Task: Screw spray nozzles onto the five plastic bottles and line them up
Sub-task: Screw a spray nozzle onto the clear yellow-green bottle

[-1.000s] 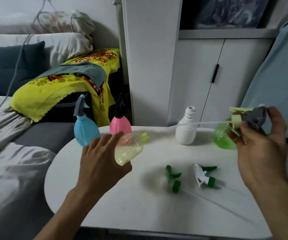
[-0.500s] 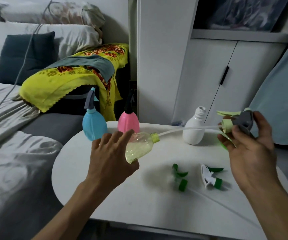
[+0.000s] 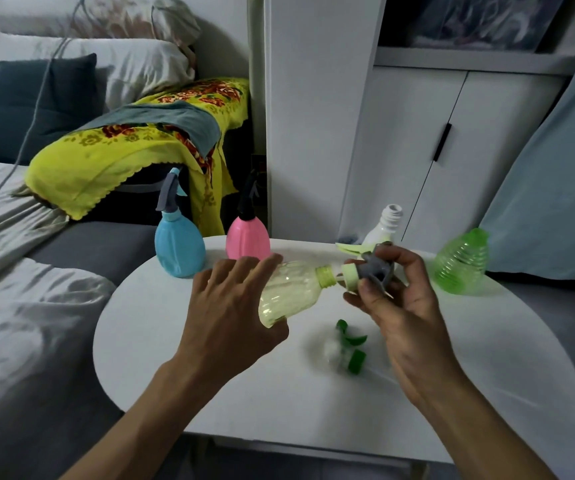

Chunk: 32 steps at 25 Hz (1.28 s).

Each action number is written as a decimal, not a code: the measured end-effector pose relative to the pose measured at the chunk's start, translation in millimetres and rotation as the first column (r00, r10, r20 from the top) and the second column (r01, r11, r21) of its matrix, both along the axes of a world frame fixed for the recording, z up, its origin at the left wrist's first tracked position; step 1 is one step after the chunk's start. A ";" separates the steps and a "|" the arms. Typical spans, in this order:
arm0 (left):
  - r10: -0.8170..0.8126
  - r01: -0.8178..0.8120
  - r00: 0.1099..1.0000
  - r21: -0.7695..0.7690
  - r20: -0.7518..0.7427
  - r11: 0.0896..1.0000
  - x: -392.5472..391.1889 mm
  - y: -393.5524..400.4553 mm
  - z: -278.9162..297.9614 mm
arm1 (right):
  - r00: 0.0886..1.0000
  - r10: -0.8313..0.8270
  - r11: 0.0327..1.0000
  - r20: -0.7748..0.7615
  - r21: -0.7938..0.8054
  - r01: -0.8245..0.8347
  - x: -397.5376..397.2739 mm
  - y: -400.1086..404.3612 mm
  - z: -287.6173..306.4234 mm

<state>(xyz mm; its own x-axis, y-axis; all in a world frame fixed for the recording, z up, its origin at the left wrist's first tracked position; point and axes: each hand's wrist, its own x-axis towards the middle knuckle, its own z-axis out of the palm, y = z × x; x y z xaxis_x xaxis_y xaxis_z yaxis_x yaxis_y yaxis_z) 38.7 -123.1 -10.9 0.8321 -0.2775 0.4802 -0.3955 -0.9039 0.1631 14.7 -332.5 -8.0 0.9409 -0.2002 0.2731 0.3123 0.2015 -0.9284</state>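
Note:
My left hand (image 3: 230, 306) holds a pale yellow clear bottle (image 3: 293, 289) on its side above the white round table (image 3: 209, 393), its neck pointing right. My right hand (image 3: 396, 296) pinches a grey spray nozzle (image 3: 374, 270) with a light green collar, held close to the bottle's mouth with its tube inside the neck. A blue bottle (image 3: 179, 244) and a pink bottle (image 3: 247, 237) with nozzles on stand at the table's back. A white bottle (image 3: 386, 226) and a green bottle (image 3: 461, 263) stand open-necked at the back right.
A loose nozzle with green parts (image 3: 350, 351) lies blurred on the table below my hands. A grey sofa with white bedding lies to the left, with a yellow flowered cloth (image 3: 133, 147) behind the bottles. White cabinet doors (image 3: 417, 150) stand behind the table.
My right hand moved the nozzle leftward, sliding its long tube into the yellow bottle until the collar nearly meets the neck. The view shifted, and the green bottle came out from behind my right hand.

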 end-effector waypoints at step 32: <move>-0.338 0.331 0.924 -0.069 -0.180 0.941 -4.5 27.6 8.8 | 0.929 0.362 0.667 0.080 -0.718 -0.198 -10.3 -20.9 1.6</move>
<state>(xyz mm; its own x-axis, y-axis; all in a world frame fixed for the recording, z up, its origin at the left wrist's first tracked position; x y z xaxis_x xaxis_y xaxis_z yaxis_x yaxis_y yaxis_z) 34.2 -95.5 -2.1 0.7694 -0.5407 0.3401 -0.6331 -0.7163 0.2935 4.4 -353.4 -6.4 0.8281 0.3847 0.4077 0.5409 -0.3575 -0.7614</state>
